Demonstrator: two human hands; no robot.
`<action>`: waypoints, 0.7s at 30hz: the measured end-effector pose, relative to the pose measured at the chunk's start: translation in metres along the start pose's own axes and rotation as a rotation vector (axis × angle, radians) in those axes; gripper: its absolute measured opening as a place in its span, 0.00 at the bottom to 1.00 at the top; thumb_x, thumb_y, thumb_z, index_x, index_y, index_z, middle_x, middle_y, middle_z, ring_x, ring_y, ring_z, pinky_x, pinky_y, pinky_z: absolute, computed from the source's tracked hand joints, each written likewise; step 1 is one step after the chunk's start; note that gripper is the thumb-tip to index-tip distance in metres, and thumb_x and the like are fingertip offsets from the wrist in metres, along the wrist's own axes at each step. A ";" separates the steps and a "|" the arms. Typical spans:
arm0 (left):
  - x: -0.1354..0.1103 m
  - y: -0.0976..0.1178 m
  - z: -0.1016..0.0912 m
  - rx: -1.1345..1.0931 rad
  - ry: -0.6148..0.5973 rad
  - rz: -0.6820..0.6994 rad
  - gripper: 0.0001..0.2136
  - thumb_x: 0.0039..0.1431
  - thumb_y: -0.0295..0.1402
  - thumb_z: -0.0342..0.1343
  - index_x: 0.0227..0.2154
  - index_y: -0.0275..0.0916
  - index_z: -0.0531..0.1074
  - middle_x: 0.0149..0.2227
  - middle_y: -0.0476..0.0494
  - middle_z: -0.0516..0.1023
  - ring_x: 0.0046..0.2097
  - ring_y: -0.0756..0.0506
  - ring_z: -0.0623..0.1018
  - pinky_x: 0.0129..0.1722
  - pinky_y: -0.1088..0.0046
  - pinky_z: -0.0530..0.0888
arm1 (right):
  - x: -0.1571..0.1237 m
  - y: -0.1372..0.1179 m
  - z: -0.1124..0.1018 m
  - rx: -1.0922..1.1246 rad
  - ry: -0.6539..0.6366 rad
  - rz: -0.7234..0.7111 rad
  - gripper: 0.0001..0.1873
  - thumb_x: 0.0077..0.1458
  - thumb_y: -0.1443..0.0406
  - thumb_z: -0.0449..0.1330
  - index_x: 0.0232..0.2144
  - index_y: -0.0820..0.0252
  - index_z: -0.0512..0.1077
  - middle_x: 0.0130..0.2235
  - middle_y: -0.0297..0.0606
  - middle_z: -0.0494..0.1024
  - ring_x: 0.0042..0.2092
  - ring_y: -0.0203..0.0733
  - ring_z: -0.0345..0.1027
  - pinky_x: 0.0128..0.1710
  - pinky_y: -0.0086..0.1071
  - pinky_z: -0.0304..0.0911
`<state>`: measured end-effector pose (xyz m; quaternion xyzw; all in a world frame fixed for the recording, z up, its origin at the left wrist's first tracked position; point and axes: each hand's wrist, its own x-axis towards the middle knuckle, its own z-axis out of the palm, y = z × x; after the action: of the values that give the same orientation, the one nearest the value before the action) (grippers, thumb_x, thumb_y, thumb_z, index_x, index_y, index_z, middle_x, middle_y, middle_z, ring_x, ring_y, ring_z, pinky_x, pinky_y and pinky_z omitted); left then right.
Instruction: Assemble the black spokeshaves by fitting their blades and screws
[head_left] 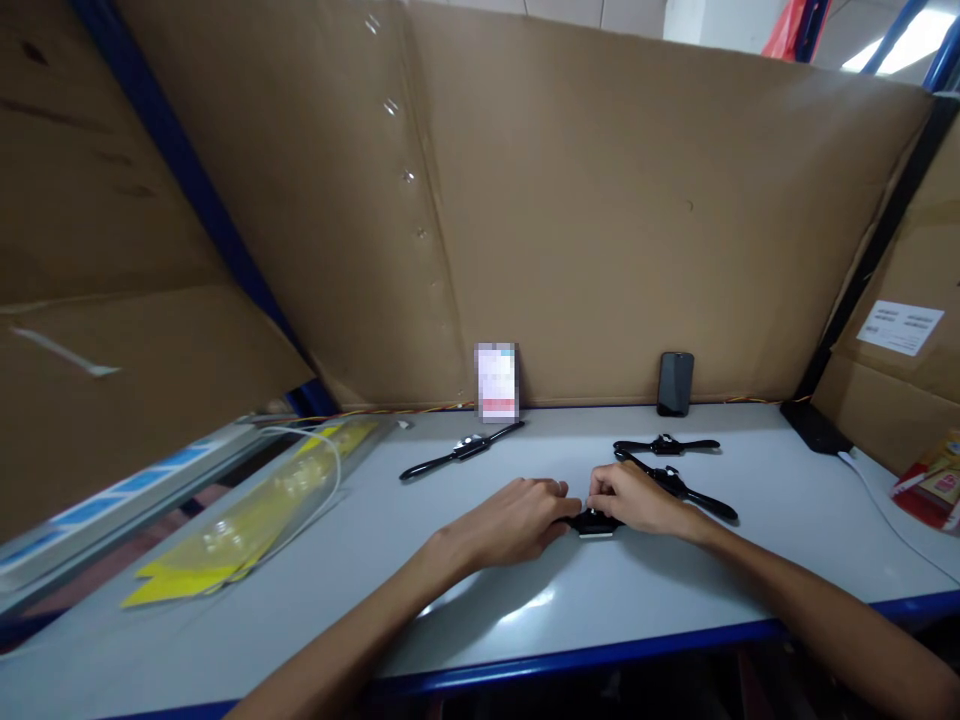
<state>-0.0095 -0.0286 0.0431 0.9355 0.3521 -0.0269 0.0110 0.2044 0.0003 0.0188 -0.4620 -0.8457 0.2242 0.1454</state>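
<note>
Both of my hands meet over a small black watch (pixel 595 523) lying on the grey table (pixel 525 600). My left hand (pixel 517 518) is curled, its fingertips pinching the watch's left side. My right hand (pixel 637 498) is curled too, gripping the watch's right side, and covers part of it. Three more black watches lie flat with straps spread: one (pixel 461 451) to the far left, one (pixel 666 446) behind my right hand, one (pixel 686 489) just right of it.
Cardboard walls (pixel 600 220) close in the back and sides. A black phone (pixel 675 383) and a small card (pixel 496 381) lean on the back wall. A yellow plastic bag (pixel 255 515) lies left; a white cable (pixel 885 505) and red packet (pixel 934 488) lie right.
</note>
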 end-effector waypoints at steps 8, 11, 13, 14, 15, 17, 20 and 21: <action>0.000 -0.002 0.001 -0.016 0.014 0.011 0.06 0.66 0.27 0.53 0.41 0.42 0.74 0.39 0.44 0.78 0.40 0.42 0.79 0.35 0.69 0.68 | -0.019 -0.029 0.000 -0.557 0.001 0.043 0.17 0.68 0.66 0.50 0.38 0.64 0.79 0.38 0.52 0.83 0.38 0.50 0.77 0.36 0.35 0.57; 0.000 -0.003 0.004 -0.023 0.011 0.000 0.07 0.66 0.26 0.53 0.41 0.41 0.74 0.39 0.44 0.78 0.39 0.42 0.79 0.36 0.70 0.69 | -0.018 -0.027 -0.004 -0.491 0.064 0.038 0.19 0.69 0.64 0.49 0.36 0.62 0.79 0.38 0.49 0.83 0.38 0.48 0.76 0.36 0.34 0.56; 0.000 -0.004 0.005 -0.031 0.017 -0.002 0.08 0.66 0.26 0.52 0.42 0.42 0.75 0.40 0.43 0.78 0.39 0.43 0.79 0.36 0.70 0.69 | -0.014 -0.020 -0.005 -0.366 0.117 -0.028 0.14 0.68 0.63 0.54 0.38 0.60 0.79 0.40 0.43 0.83 0.39 0.44 0.75 0.36 0.32 0.55; 0.000 -0.004 0.005 -0.036 0.023 0.000 0.09 0.65 0.26 0.52 0.43 0.42 0.75 0.40 0.43 0.78 0.39 0.43 0.79 0.37 0.70 0.69 | -0.012 -0.017 -0.005 -0.296 0.123 -0.062 0.10 0.66 0.63 0.57 0.39 0.58 0.78 0.40 0.40 0.83 0.39 0.42 0.75 0.35 0.31 0.55; 0.001 -0.004 0.005 -0.039 0.028 0.005 0.09 0.65 0.27 0.52 0.44 0.43 0.75 0.41 0.43 0.78 0.39 0.43 0.79 0.37 0.70 0.69 | -0.010 -0.014 -0.004 -0.236 0.116 -0.083 0.08 0.64 0.64 0.59 0.40 0.57 0.78 0.39 0.37 0.83 0.38 0.40 0.74 0.35 0.30 0.54; 0.001 -0.003 0.005 -0.039 0.026 0.007 0.10 0.65 0.27 0.52 0.44 0.43 0.75 0.41 0.42 0.78 0.39 0.43 0.79 0.37 0.70 0.70 | -0.006 -0.009 -0.003 -0.178 0.092 -0.070 0.07 0.61 0.67 0.61 0.39 0.56 0.79 0.35 0.34 0.83 0.36 0.39 0.72 0.33 0.29 0.53; 0.001 -0.001 0.003 -0.028 0.008 -0.003 0.08 0.66 0.27 0.52 0.42 0.42 0.75 0.40 0.43 0.78 0.39 0.42 0.79 0.35 0.69 0.69 | -0.006 -0.008 -0.005 -0.228 0.084 -0.027 0.07 0.60 0.68 0.60 0.34 0.57 0.79 0.33 0.35 0.81 0.34 0.39 0.70 0.32 0.30 0.50; 0.001 -0.001 0.002 -0.025 0.005 -0.006 0.08 0.66 0.27 0.52 0.42 0.42 0.75 0.39 0.43 0.77 0.39 0.42 0.79 0.35 0.69 0.69 | -0.007 -0.008 -0.007 -0.251 0.075 -0.039 0.08 0.60 0.68 0.60 0.32 0.58 0.79 0.33 0.37 0.81 0.34 0.39 0.69 0.31 0.31 0.49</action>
<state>-0.0092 -0.0273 0.0410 0.9343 0.3553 -0.0204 0.0220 0.2053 -0.0075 0.0288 -0.4682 -0.8698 0.0962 0.1222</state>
